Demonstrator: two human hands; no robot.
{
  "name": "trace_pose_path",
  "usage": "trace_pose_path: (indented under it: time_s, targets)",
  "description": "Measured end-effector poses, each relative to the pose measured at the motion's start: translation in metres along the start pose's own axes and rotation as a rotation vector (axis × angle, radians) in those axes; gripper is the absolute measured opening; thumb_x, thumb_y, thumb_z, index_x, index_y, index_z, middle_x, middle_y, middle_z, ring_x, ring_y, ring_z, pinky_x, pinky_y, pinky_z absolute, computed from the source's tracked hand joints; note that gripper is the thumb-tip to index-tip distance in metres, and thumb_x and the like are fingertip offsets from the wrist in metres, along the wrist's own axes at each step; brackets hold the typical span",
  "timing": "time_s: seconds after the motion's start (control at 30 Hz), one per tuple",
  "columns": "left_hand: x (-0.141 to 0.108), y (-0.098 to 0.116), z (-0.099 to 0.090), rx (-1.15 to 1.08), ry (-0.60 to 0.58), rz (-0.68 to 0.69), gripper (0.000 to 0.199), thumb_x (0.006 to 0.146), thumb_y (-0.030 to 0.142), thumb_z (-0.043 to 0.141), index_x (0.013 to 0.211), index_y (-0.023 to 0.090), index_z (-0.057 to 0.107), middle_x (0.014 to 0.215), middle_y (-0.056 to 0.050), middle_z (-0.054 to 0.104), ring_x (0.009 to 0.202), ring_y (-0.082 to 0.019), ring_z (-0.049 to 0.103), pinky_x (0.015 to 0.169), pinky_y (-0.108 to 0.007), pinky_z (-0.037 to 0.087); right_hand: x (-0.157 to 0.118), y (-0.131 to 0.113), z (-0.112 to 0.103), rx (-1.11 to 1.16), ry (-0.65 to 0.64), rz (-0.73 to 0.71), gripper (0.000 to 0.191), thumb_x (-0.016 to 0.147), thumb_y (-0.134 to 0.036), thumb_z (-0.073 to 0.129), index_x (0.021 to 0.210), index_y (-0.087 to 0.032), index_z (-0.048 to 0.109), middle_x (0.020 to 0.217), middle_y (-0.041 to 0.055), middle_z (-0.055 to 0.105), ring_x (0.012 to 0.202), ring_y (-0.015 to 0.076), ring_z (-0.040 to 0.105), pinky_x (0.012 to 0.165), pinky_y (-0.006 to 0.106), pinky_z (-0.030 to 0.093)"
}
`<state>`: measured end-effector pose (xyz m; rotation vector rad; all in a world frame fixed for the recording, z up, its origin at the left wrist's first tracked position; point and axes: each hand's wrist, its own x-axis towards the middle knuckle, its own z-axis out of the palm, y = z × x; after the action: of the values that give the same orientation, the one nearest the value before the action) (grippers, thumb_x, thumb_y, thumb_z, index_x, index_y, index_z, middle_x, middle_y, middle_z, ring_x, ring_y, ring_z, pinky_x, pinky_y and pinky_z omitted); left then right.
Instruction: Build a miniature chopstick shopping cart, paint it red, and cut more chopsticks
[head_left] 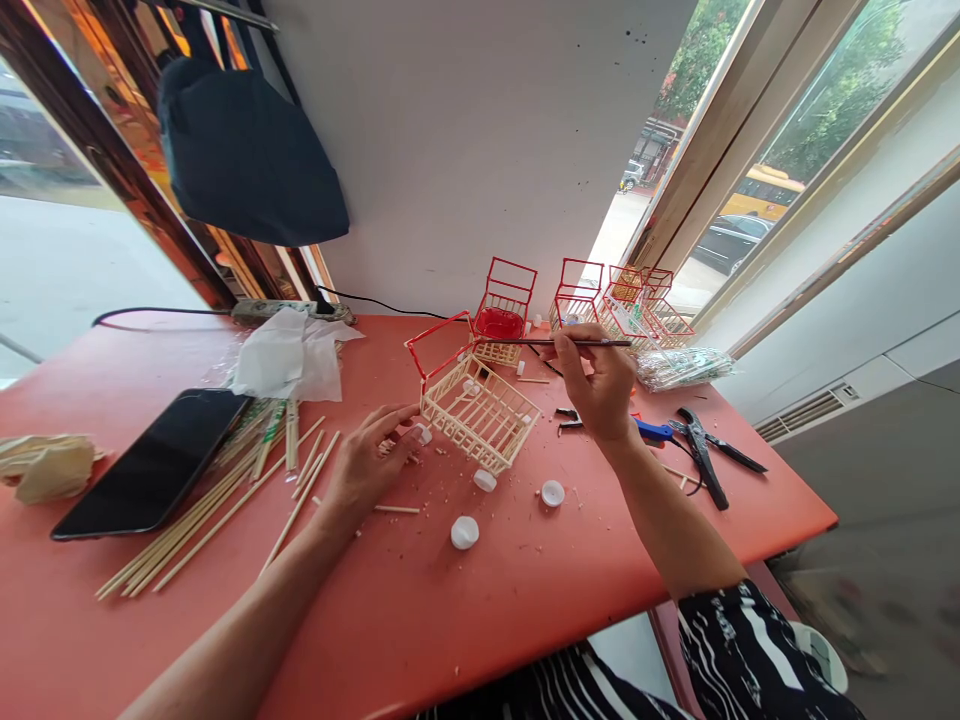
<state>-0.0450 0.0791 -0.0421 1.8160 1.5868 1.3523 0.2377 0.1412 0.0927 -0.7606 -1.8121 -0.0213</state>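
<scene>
A miniature cart (480, 415) built from thin wooden sticks rests on white bottle-cap wheels, with its handle frame coloured red. My left hand (375, 455) grips its left side, fingers and thumb close around the lower corner beside a wheel (422, 434). In my right hand (596, 385) is a slim dark paintbrush (525, 342), pinched between thumb and fingers and held nearly level. The brush tip reaches the red frame at the cart's back edge. Just behind, a red dish of paint (500, 322) sits on another stick cart (506, 290) with a red handle.
More red-edged carts (577, 290) stand at the back right beside a plastic-wrapped bundle (686, 368). Pliers (705, 455) and a blue-handled tool (652, 430) lie right. Loose caps (465, 532) are in front. Wooden sticks (202, 500), a black phone (154, 460) and white tissue (289, 355) lie left.
</scene>
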Motion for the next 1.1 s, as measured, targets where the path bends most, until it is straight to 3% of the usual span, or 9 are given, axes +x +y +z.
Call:
trace_pose_path:
  time_s: [0.27, 0.6, 0.9, 1.1]
  targets:
    - [-0.001, 0.0, 0.0, 0.0, -0.005, -0.002, 0.043, 0.093, 0.047, 0.06, 0.12, 0.018, 0.075, 0.116, -0.009, 0.075, 0.093, -0.023, 0.072, 0.09, -0.038, 0.057, -0.002, -0.002, -0.002, 0.003, -0.057, 0.003, 0.018, 0.105, -0.032, 0.056, 0.093, -0.023, 0.067, 0.08, 0.0006, 0.078, 0.07, 0.0146, 0.076, 0.069, 0.027, 0.059]
    - [0.0, -0.001, 0.0, 0.008, -0.002, -0.005, 0.041, 0.093, 0.047, 0.059, 0.119, 0.02, 0.076, 0.117, -0.008, 0.075, 0.092, -0.023, 0.072, 0.09, -0.037, 0.057, -0.001, 0.003, 0.006, 0.079, -0.056, 0.12, 0.022, 0.105, -0.039, 0.054, 0.096, -0.023, 0.066, 0.085, 0.0025, 0.077, 0.076, 0.0163, 0.078, 0.073, 0.028, 0.062]
    - [-0.001, -0.001, 0.0, 0.008, -0.002, -0.01, 0.042, 0.092, 0.049, 0.059, 0.119, 0.021, 0.076, 0.117, -0.009, 0.075, 0.093, -0.023, 0.073, 0.093, -0.039, 0.057, 0.003, -0.007, -0.008, -0.008, -0.016, 0.034, 0.019, 0.105, -0.035, 0.055, 0.096, -0.024, 0.067, 0.087, 0.0017, 0.078, 0.077, 0.0162, 0.077, 0.074, 0.03, 0.06]
    - [0.0, -0.001, 0.0, 0.008, -0.004, -0.02, 0.043, 0.092, 0.05, 0.059, 0.12, 0.022, 0.075, 0.116, -0.008, 0.075, 0.092, -0.023, 0.073, 0.092, -0.038, 0.058, 0.002, -0.005, -0.006, -0.029, -0.049, 0.041, 0.02, 0.106, -0.036, 0.054, 0.095, -0.024, 0.066, 0.088, 0.0019, 0.079, 0.074, 0.0158, 0.077, 0.071, 0.03, 0.059]
